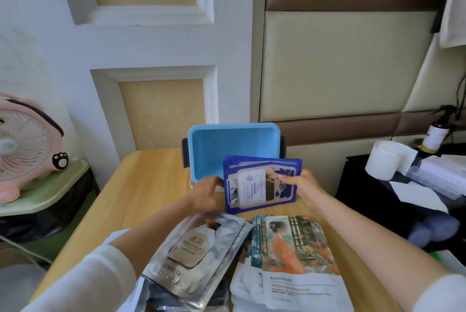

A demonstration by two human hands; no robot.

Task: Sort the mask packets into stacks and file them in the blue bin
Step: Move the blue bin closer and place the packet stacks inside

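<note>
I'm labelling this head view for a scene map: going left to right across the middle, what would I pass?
Pink fan → left hand → blue mask packets → right hand → white roll → spray bottle. The blue bin is left out, since it overlaps the packets.

You are looking at three mask-packet stacks — one dark blue stack [261,185], one silver stack [194,248], one white stack [295,274] — plus one blue bin [227,145] and one pink fan [25,145].

A home bedroom, shown by padded headboard [340,64], pink fan [25,145], wooden table [151,185]
</note>
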